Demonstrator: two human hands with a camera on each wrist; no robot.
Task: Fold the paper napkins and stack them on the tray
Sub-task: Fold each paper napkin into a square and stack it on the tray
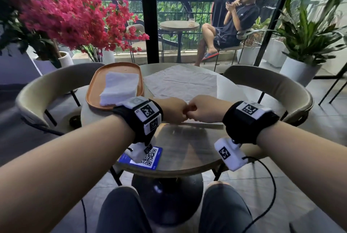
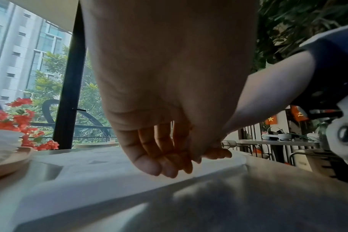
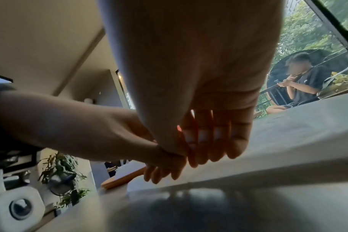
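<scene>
A large unfolded white napkin (image 1: 180, 82) lies flat on the round table (image 1: 187, 148). Left of it, an orange wooden tray (image 1: 93, 86) holds a stack of folded napkins (image 1: 120, 88). My left hand (image 1: 174, 110) and right hand (image 1: 204, 108) meet knuckle to knuckle over the middle of the napkin's near edge. In the left wrist view the left fingers (image 2: 165, 164) bend down, their tips at the napkin (image 2: 109, 164). In the right wrist view the right fingers (image 3: 213, 149) also point down at the napkin (image 3: 288, 141). I see no paper pinched in either hand.
A blue QR card (image 1: 150, 157) lies near the table's front edge. Curved beige chairs stand to the left (image 1: 47, 86) and right (image 1: 272, 86). Red flowers (image 1: 75, 16) stand behind the tray. Beyond the glass sits a person (image 1: 234, 26).
</scene>
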